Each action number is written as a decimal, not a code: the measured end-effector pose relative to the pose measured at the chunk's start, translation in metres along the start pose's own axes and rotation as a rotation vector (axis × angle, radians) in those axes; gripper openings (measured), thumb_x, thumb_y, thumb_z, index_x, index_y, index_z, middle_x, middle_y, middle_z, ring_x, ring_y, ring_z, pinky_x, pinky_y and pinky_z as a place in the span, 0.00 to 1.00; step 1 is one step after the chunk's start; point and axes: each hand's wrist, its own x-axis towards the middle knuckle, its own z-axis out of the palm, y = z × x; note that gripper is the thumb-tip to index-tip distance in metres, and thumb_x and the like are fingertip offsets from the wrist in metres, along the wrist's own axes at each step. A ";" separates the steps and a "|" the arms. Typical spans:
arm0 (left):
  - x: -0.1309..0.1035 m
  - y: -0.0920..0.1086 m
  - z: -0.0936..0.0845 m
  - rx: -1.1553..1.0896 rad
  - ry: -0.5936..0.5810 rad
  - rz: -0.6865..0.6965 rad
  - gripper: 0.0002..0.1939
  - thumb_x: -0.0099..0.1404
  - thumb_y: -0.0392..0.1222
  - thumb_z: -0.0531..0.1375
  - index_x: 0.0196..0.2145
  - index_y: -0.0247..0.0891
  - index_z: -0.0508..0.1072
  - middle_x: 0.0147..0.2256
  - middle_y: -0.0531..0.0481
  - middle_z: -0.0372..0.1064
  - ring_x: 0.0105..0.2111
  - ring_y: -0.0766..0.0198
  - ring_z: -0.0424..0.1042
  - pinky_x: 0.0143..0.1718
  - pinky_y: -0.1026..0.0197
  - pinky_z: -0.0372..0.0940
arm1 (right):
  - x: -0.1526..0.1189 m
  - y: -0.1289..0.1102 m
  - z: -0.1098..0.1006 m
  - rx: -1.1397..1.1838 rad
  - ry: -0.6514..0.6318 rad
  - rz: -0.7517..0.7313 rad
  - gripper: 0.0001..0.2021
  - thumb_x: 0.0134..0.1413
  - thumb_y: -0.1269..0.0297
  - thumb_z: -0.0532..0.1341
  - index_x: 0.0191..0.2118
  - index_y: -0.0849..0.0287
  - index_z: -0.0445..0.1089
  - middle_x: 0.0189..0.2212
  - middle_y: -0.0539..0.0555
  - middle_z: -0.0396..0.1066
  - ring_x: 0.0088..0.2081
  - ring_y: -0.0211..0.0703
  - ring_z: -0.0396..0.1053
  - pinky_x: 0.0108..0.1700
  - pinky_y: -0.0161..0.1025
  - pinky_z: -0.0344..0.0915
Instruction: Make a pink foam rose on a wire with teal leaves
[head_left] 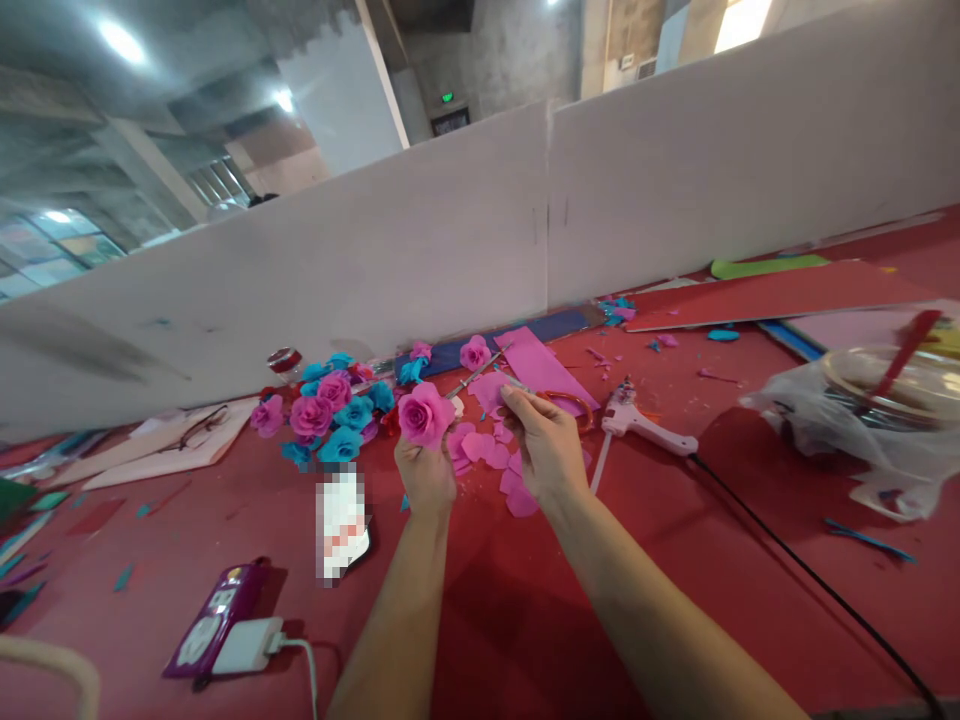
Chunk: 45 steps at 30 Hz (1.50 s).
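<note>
My left hand is closed around the base of a pink paper rose, its bloom facing up. Close by on the right, my right hand pinches a pink paper petal between thumb and fingers. Loose pink petals lie on the red table below and between the hands. Behind my right hand are scissors with an orange handle, partly hidden, and a sheet of pink paper. Another pink rose lies just beyond.
Pink and blue paper flowers cluster at left, near a blurred phone. A glue gun with a black cable lies to the right. Farther right stands a bagged bowl. A power strip sits front left; a white partition borders the back.
</note>
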 end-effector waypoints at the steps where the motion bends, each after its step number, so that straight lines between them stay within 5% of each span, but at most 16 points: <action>1: 0.000 -0.001 0.000 0.011 0.005 0.000 0.11 0.46 0.42 0.70 0.29 0.39 0.75 0.30 0.51 0.75 0.30 0.64 0.74 0.36 0.60 0.70 | 0.000 0.001 0.000 -0.001 -0.002 -0.003 0.09 0.32 0.63 0.73 0.25 0.59 0.79 0.22 0.48 0.74 0.24 0.33 0.65 0.29 0.33 0.61; 11: -0.012 0.010 0.008 -0.017 0.052 0.019 0.09 0.54 0.42 0.68 0.32 0.37 0.75 0.30 0.50 0.76 0.31 0.64 0.76 0.39 0.58 0.71 | -0.023 0.001 0.013 0.071 -0.117 -0.005 0.04 0.40 0.63 0.70 0.26 0.56 0.80 0.22 0.47 0.75 0.26 0.34 0.66 0.34 0.35 0.64; 18: -0.021 0.008 0.016 -0.021 0.019 0.010 0.12 0.51 0.41 0.70 0.22 0.35 0.71 0.25 0.52 0.74 0.28 0.64 0.75 0.39 0.55 0.71 | -0.029 0.002 0.013 0.011 -0.129 -0.103 0.04 0.47 0.64 0.67 0.30 0.55 0.81 0.26 0.49 0.77 0.29 0.37 0.68 0.38 0.37 0.65; 24: -0.029 0.017 0.023 0.018 0.049 -0.006 0.13 0.50 0.44 0.71 0.30 0.35 0.76 0.28 0.51 0.75 0.27 0.67 0.73 0.32 0.63 0.68 | -0.033 0.006 0.013 -0.095 -0.136 -0.169 0.07 0.50 0.63 0.64 0.33 0.53 0.81 0.28 0.50 0.77 0.33 0.40 0.70 0.38 0.37 0.65; 33: -0.030 0.019 0.023 0.102 0.041 0.015 0.14 0.50 0.39 0.70 0.36 0.36 0.76 0.28 0.52 0.75 0.28 0.67 0.72 0.34 0.62 0.67 | -0.034 0.009 0.017 -0.150 -0.151 -0.203 0.08 0.53 0.62 0.63 0.34 0.54 0.81 0.28 0.50 0.77 0.34 0.42 0.71 0.40 0.38 0.66; 39: -0.030 0.019 0.018 0.124 0.026 -0.030 0.11 0.48 0.38 0.70 0.31 0.36 0.75 0.27 0.53 0.74 0.26 0.68 0.70 0.31 0.64 0.65 | -0.036 0.010 0.019 -0.109 -0.158 -0.162 0.08 0.52 0.62 0.64 0.34 0.55 0.81 0.31 0.51 0.79 0.34 0.42 0.72 0.40 0.38 0.67; 45: -0.030 0.020 0.021 0.145 0.067 -0.018 0.13 0.48 0.40 0.70 0.33 0.37 0.76 0.32 0.51 0.76 0.33 0.65 0.74 0.39 0.62 0.68 | -0.038 0.010 0.021 0.023 -0.181 -0.066 0.06 0.49 0.62 0.66 0.32 0.54 0.81 0.29 0.50 0.79 0.32 0.40 0.72 0.39 0.37 0.67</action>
